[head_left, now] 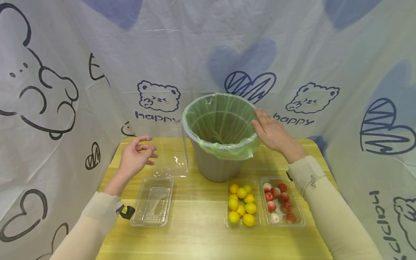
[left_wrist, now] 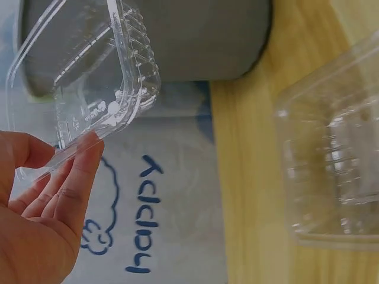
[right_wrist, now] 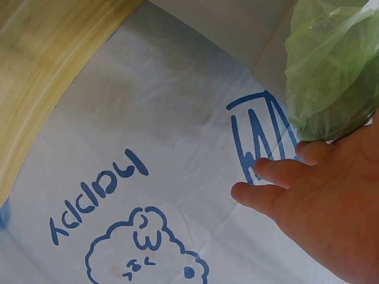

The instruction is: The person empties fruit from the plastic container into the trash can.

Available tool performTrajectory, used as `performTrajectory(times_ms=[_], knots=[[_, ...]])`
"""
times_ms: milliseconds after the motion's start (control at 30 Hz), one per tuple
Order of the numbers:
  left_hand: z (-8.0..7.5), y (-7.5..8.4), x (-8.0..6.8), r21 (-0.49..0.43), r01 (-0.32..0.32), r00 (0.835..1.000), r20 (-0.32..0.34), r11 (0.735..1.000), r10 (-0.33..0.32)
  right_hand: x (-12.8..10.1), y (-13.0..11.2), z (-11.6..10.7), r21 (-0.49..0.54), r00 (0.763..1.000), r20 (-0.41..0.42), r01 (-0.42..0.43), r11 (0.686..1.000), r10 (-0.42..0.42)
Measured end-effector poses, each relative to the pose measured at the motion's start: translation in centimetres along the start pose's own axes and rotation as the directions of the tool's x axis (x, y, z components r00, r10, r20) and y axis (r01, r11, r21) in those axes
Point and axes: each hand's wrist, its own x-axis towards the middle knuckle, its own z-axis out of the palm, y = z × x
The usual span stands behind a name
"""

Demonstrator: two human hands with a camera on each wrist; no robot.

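Observation:
My left hand pinches the edge of a clear plastic box between thumb and fingers. It is held up on the left of a grey bin, whose green liner bag is folded over the rim. In the left wrist view the box shows ridged walls and overlaps the bin. My right hand rests against the bin's right rim over the liner, its fingers stretched out. Below my left hand, another clear plastic box sits on the table with no fruit in it.
On the right of the table a clear box holds several yellow fruits. Beside it stands a clear box with several small red fruits. A printed white curtain encloses the back and both sides.

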Motion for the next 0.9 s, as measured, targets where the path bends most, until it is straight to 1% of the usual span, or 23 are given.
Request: performTrajectory(times_ms=[133,233,333,533,767,900], knots=[[0.7,-1.3,-0.6,0.02,0.031,0.999,0.028,0.999,-0.032,0.0,0.0,-0.1,-0.002,1.0,0.0,0.002,1.0,-0.002],[1.0,-2.0,-1.1,0.029,0.047,0.998,0.039,0.998,-0.048,0.0,-0.1,-0.1,0.001,1.0,0.004,0.003,1.0,-0.003],[1.2,-2.3,-1.5,0.034,0.057,0.997,0.045,0.998,-0.058,0.0,-0.1,-0.1,0.0,1.0,0.009,0.003,1.0,-0.003],[1.8,-2.9,-2.5,0.025,0.073,0.994,0.077,0.997,-0.074,0.0,0.1,0.0,0.004,1.0,0.0,0.005,1.0,-0.005],[3.1,-4.4,-3.5,0.038,0.075,0.989,0.121,0.996,-0.08,0.0,0.0,-0.1,0.005,1.0,0.006,0.004,1.0,-0.004],[3.7,-4.9,-4.1,0.052,0.075,0.986,0.144,0.996,-0.082,0.0,-0.1,-0.1,0.003,1.0,-0.002,0.004,1.0,-0.004]])
